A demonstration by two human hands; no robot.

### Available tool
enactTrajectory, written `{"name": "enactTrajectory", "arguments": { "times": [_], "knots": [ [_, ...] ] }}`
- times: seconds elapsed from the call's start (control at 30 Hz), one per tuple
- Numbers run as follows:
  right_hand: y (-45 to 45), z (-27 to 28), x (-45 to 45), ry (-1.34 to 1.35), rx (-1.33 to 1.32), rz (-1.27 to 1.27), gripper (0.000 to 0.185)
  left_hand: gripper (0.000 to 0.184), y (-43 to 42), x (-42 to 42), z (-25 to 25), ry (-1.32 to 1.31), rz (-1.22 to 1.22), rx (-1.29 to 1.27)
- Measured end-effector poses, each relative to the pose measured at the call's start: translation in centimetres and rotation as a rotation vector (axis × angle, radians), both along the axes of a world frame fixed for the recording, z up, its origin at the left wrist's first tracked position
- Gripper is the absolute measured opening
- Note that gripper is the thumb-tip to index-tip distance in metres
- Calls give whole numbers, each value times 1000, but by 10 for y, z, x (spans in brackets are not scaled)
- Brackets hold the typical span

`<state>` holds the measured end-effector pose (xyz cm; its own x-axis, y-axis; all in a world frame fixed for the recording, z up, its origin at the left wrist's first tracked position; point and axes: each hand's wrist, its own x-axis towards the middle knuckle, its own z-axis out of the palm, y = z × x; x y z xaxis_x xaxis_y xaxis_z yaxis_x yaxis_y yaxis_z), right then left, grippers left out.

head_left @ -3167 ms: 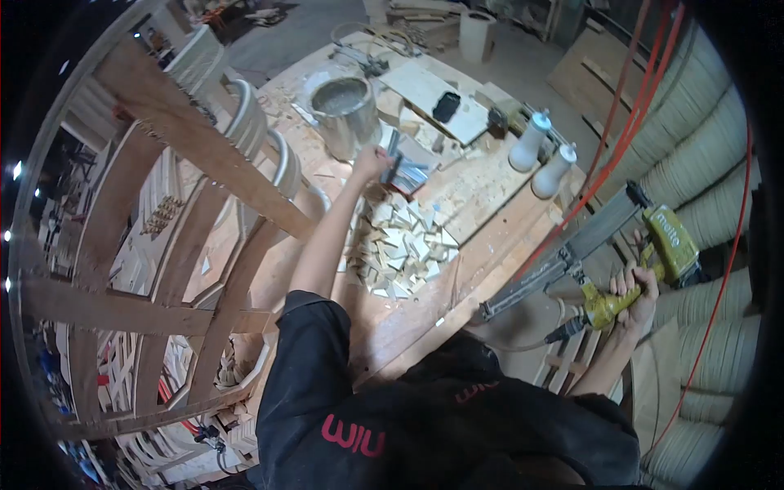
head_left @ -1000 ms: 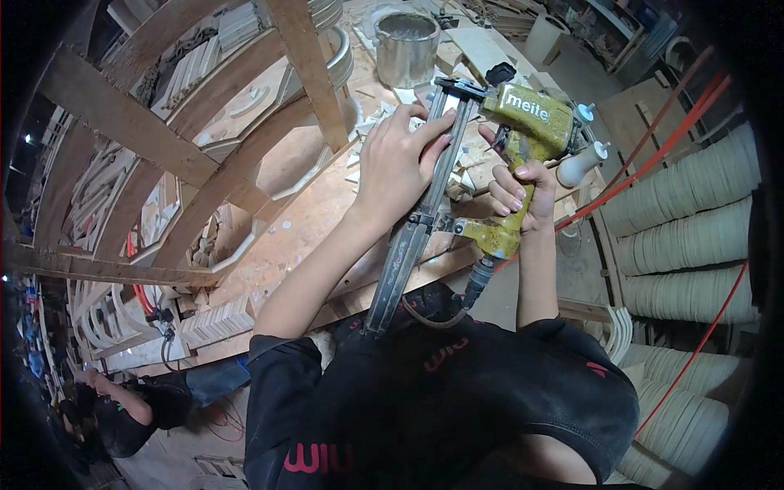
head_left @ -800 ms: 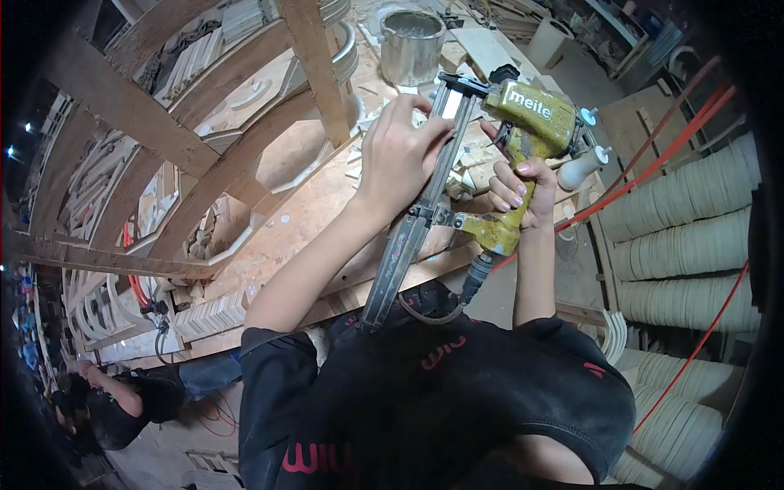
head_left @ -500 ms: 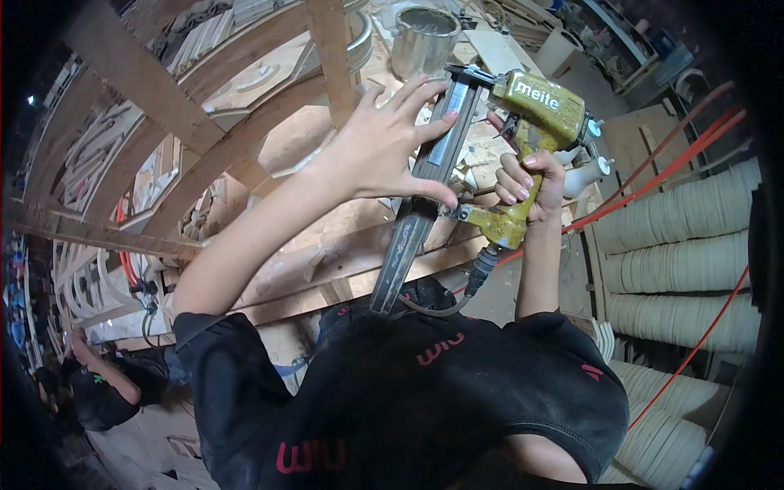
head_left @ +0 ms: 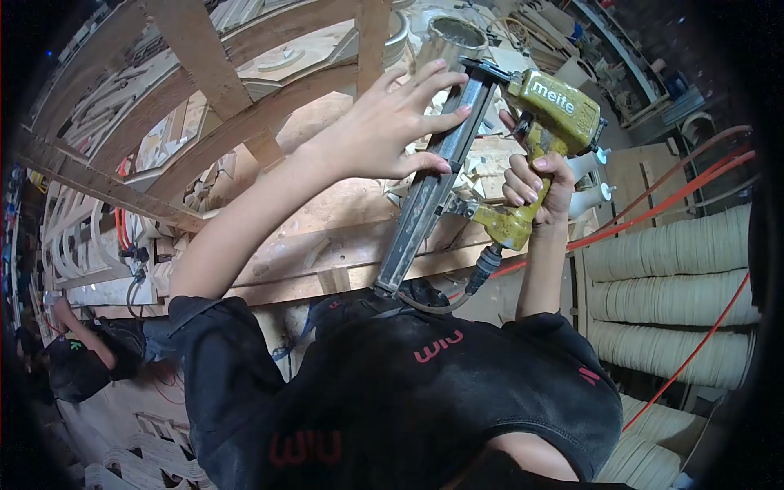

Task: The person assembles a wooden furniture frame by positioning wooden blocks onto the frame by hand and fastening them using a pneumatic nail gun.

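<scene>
A yellow-green pneumatic nailer [head_left: 563, 106] marked "meite" is held up in front of my chest. My right hand [head_left: 535, 184] is wrapped round its handle. The long dark magazine [head_left: 429, 196] slants from the nose at the top down toward my shirt. My left hand [head_left: 400, 122] lies against the upper magazine, fingers spread, with fingertips and thumb touching it. A hose joins the black fitting [head_left: 487, 265] under the handle.
A curved wooden frame [head_left: 204, 65] stands at the left over the workbench [head_left: 327, 237]. A metal pot [head_left: 457, 34] and white bottles [head_left: 590, 198] are behind the nailer. Red hoses [head_left: 653, 208] and stacked pale bundles [head_left: 670, 245] are at right. Another person [head_left: 77, 359] is at lower left.
Silver nail strips, seen in the magazine channel half a second ago, no longer show there. My left hand has opened from its earlier pinch and spread along the magazine. The view has swung slightly.
</scene>
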<state>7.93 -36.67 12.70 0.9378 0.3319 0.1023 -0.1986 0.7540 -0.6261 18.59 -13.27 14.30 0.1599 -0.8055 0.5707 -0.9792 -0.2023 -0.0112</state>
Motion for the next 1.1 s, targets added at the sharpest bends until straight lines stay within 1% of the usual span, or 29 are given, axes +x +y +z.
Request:
{"name": "enactTrajectory", "arguments": {
  "times": [0.1, 0.13, 0.17, 0.2, 0.23, 0.27, 0.37, 0.4, 0.5, 0.53, 0.63, 0.77, 0.8, 0.9, 0.97, 1.03, 1.07, 1.1],
  "knots": [
    [1, 4, -6, -1, -66, 28, 62, 50, 0, -8, 3, -39, 42, -38],
    [-1, -1, -6, 75, -105, 24, 61, 45, 3, -10, 8, -9, 46, -153],
    [3, -1, -4, 71, -136, 98, 35, 46, 5, -6, 9, -15, 96, -235],
    [7, 0, -1, 63, -169, 171, 15, 47, 7, 2, 10, -22, 145, -317],
    [17, 6, -4, 75, -230, 192, 24, 48, 9, 7, 12, -31, 195, -399],
    [21, 11, -4, 88, -247, 164, 23, 37, 9, 6, 12, 4, 186, -488],
    [22, 22, 0, 86, -368, 156, 21, 38, 12, 2, 10, 140, 182, -502],
    [20, 24, 1, 105, -408, 192, 21, 38, 14, 3, 8, 136, 161, -509],
    [22, 32, -3, 184, -543, 160, 21, 39, 17, 2, -6, -1, 172, -493],
    [26, 36, -4, 190, -559, 151, 21, 39, 17, -1, -5, -47, 165, -557],
    [30, 44, -2, 222, -632, 153, 20, 40, 19, 1, -17, 43, 125, -604],
    [35, 57, -5, 227, -723, 35, 17, 40, 18, 1, -26, 40, 91, -684],
    [38, 58, -7, 253, -675, 14, 14, 37, 18, 1, -30, 59, 101, -703],
    [46, 53, -7, 255, -776, -20, 21, 35, 17, 1, -33, 66, 149, -738],
    [53, 54, -8, 265, -757, -93, 19, 27, 19, 0, -33, 183, 150, -690],
    [56, 50, -7, 272, -779, -152, 18, 24, 24, -1, -40, 318, 153, -643],
    [54, 45, -6, 311, -763, -131, 13, 28, 30, -9, -49, 387, 233, -645],
    [55, 36, -5, 318, -806, -133, 12, 29, 40, -13, -66, 563, 368, -620]
  ]
}}
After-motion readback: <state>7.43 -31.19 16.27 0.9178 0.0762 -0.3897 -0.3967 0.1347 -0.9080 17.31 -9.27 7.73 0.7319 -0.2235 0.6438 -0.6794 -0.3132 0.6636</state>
